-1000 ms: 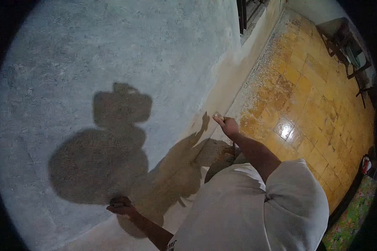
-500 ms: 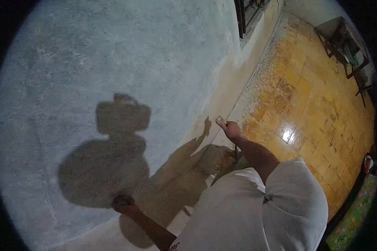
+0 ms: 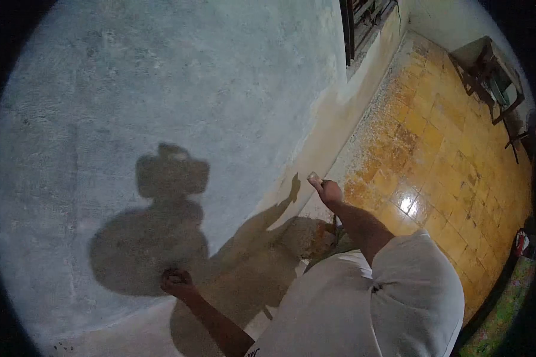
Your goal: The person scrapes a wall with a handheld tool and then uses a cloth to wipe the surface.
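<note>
My right hand [image 3: 330, 192] is closed in front of the lower wall, fingers curled in. At its thumb tip shows a small pale thing [image 3: 313, 177], too small to name. My left hand [image 3: 177, 282], also closed, is in dim light close to the blue-grey wall [image 3: 250, 107], fingers bunched; anything inside them is hidden. A wide shadow [image 3: 149, 250] of my head and arms falls on the wall around the left hand. Below the blue-grey area runs a beige band [image 3: 324, 128], nearest to my right hand.
Yellow floor tiles [image 3: 452, 149] lie to the right, with pale crumbs [image 3: 375, 131] along the wall's foot. A barred window [image 3: 363, 24] is at the top. A dark wooden piece of furniture [image 3: 488, 77] stands in the far corner. Flowered green cloth [image 3: 500, 309] shows at lower right.
My left hand has risen slightly in view along the wall. My right hand sits a little lower and further right. The whole view has shifted slightly.
</note>
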`<action>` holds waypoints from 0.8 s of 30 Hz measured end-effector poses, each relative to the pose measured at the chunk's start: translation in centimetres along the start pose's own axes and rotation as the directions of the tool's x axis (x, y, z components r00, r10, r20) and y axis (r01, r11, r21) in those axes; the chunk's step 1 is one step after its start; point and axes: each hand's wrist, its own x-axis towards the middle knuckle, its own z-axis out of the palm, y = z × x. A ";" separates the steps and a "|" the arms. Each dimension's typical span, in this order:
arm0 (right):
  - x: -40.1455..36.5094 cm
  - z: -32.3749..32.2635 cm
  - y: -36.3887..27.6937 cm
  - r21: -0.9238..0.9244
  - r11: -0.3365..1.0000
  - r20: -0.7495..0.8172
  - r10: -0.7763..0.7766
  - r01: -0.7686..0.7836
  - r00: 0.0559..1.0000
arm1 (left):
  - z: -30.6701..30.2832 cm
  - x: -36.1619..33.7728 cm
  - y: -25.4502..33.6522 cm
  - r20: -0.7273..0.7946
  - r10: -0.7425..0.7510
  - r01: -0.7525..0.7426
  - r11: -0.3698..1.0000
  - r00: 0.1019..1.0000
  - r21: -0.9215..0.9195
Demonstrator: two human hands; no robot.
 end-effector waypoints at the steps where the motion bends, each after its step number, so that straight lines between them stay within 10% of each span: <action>1: 0.7 0.1 -2.0 0.003 1.000 -0.007 -0.007 0.007 1.000 | 0.2 0.1 3.0 -0.006 0.005 -0.005 1.000 1.000 -0.007; 3: 2.6 1.0 -7.0 0.134 0.974 -0.103 -0.172 0.185 0.980 | 0.6 -0.4 9.4 0.121 -0.507 0.469 0.648 0.854 -0.600; 6: 1.7 -0.6 -9.1 0.235 0.971 0.007 -0.055 0.052 0.998 | 2.2 -0.7 13.5 -0.128 -0.615 0.394 0.636 0.778 -0.663; 10: -2.3 -1.1 -6.3 0.267 0.954 -0.027 -0.137 0.140 0.990 | 1.1 -1.0 10.1 0.092 -0.416 0.383 0.699 0.905 -0.605; 14: -8.2 -1.6 -1.3 0.392 0.894 0.271 0.115 -0.218 0.956 | 3.5 -3.4 7.5 0.437 -0.282 0.510 0.621 0.854 -0.596; 17: -11.2 -1.9 2.7 0.303 0.911 0.427 0.131 -0.278 0.895 | 7.2 -8.7 10.5 0.808 -0.088 0.661 0.631 0.582 -0.407; 18: -13.0 -3.9 1.0 0.319 0.860 0.518 0.193 -0.398 0.833 | 10.0 -11.4 9.1 0.850 -0.406 0.862 0.496 0.334 -0.102; 20: -13.9 -4.1 0.7 0.296 0.901 0.496 0.138 -0.316 0.857 | 15.5 -16.7 6.0 0.918 0.330 0.589 0.706 0.218 -0.394; 22: -14.0 -4.9 0.3 0.257 0.940 0.482 0.076 -0.224 0.873 | 17.4 -20.6 9.3 0.976 0.192 0.693 0.718 -0.108 -0.064; 24: -13.1 -5.9 -0.4 0.266 0.963 0.491 -0.092 -0.048 0.866 | 19.3 -24.6 10.1 0.967 0.241 0.657 0.742 -0.076 -0.134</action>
